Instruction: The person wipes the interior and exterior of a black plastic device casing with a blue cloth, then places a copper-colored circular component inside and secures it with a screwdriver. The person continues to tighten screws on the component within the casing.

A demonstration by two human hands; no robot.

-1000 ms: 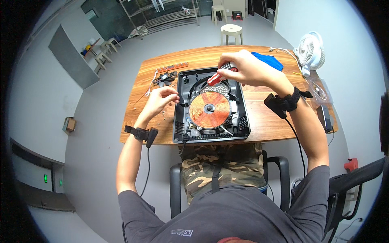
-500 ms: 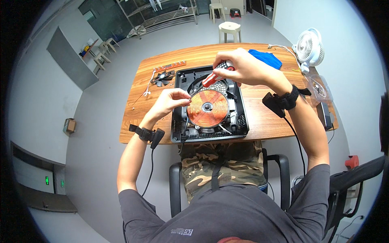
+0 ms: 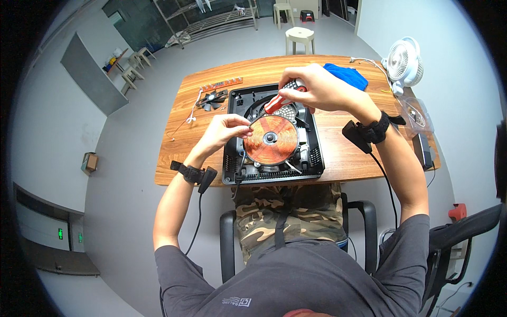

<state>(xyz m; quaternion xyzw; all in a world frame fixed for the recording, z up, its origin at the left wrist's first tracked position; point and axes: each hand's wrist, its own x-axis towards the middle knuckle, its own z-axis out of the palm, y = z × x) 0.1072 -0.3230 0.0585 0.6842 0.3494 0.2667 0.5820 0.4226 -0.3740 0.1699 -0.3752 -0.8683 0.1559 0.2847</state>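
On the table sits an open black appliance housing (image 3: 318,142), with a round copper coil (image 3: 282,148) lying in it. My right hand (image 3: 319,90) grips the red handle of a screwdriver (image 3: 273,104) above the coil's far side. Its shaft slants down and left toward the fingertips of my left hand (image 3: 224,132). Those fingers are pinched together at the coil's left edge; whatever sits between them is too small to make out. Behind the coil, a pale round grille (image 3: 288,112) shows partly.
A small black fan (image 3: 213,100) and an orange strip (image 3: 222,84) lie left of the housing. Blue cloth (image 3: 346,75) is at the back right, near a white desk fan (image 3: 404,61). A clear plastic tray (image 3: 416,113) stands at the right edge.
My left hand has shifted very slightly to the right at the coil's edge. The right hand keeps its hold on the screwdriver, nearly still.
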